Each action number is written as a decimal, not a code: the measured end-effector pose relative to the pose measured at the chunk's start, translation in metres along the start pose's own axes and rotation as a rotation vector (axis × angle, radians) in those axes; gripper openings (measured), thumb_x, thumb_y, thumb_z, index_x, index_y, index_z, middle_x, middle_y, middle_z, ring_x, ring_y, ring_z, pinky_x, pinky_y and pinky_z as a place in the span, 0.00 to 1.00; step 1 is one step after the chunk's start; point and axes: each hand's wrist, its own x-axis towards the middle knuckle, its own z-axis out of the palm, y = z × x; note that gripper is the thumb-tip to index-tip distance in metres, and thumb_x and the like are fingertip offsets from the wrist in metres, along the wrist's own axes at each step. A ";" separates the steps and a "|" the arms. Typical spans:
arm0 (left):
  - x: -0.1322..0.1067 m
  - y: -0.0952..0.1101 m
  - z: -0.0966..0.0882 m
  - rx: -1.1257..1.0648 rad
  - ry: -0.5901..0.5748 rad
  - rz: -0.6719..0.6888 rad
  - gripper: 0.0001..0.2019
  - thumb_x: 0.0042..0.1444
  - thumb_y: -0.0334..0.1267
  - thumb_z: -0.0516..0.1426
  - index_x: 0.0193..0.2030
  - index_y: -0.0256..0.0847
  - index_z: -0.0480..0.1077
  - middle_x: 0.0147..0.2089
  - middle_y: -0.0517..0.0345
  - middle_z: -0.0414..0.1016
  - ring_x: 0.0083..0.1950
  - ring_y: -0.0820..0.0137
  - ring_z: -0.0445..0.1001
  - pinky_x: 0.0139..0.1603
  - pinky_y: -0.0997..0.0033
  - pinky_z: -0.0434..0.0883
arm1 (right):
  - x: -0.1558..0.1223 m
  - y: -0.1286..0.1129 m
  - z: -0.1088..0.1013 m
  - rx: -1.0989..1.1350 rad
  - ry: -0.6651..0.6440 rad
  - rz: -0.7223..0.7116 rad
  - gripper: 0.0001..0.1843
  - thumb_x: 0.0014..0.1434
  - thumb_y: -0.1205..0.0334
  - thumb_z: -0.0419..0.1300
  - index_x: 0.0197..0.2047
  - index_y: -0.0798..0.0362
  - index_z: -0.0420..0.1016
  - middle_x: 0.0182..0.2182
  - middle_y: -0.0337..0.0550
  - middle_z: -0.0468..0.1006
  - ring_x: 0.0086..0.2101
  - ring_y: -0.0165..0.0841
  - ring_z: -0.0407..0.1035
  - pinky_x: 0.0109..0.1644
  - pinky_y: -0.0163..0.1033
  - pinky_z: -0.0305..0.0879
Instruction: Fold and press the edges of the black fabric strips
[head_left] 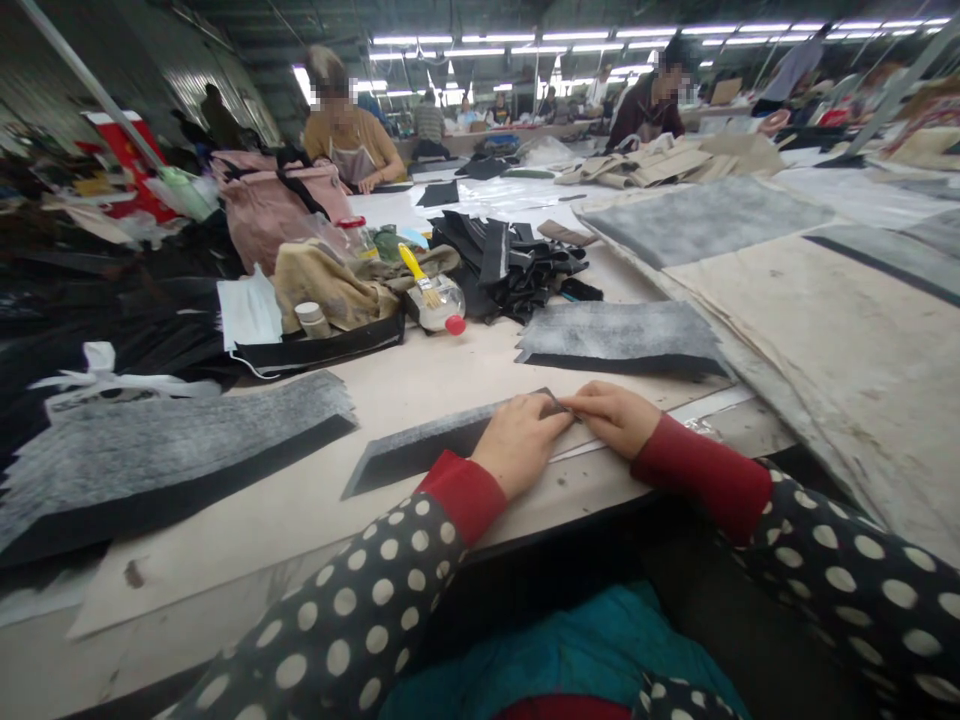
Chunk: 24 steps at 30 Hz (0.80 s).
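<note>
A black and grey fabric strip (427,447) lies on the pale board in front of me. My left hand (523,440) rests over its right part, fingers closed and pressed on the strip near its end. My right hand (616,414) meets it there, fingers pinched together at the strip's right edge. The fingertips of both hands nearly touch, and they hide the very edge of the fabric. Behind my right hand is a stack of grey pieces with black borders (622,335). Another such stack (180,450) lies at the left.
A yellow-handled brush (412,265) lies on a clear bottle with a red cap (454,325). Near them are a heap of black strips (502,265), a face mask (250,310) and a pink bag (262,205). Large pale sheets (817,340) cover the right side. Co-workers stand across the table.
</note>
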 end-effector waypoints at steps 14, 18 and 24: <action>0.006 -0.006 0.000 -0.026 0.071 -0.115 0.17 0.56 0.29 0.45 0.52 0.39 0.60 0.44 0.52 0.63 0.44 0.68 0.62 0.46 0.66 0.65 | 0.009 -0.021 0.005 -0.509 -0.137 -0.025 0.15 0.55 0.72 0.46 0.41 0.61 0.71 0.31 0.50 0.68 0.34 0.36 0.59 0.40 0.40 0.58; 0.006 -0.002 -0.001 0.139 -0.009 -0.119 0.16 0.56 0.32 0.45 0.53 0.42 0.59 0.43 0.52 0.62 0.43 0.64 0.61 0.41 0.63 0.65 | 0.007 -0.017 0.008 -0.490 -0.104 -0.017 0.15 0.53 0.72 0.47 0.42 0.60 0.70 0.31 0.49 0.68 0.33 0.35 0.59 0.40 0.40 0.57; 0.006 -0.001 -0.004 0.181 -0.028 -0.142 0.14 0.56 0.33 0.46 0.50 0.42 0.61 0.42 0.52 0.63 0.42 0.63 0.60 0.38 0.64 0.65 | 0.005 -0.017 0.007 -0.428 -0.100 -0.008 0.17 0.51 0.73 0.48 0.43 0.59 0.70 0.32 0.49 0.68 0.34 0.35 0.60 0.42 0.40 0.58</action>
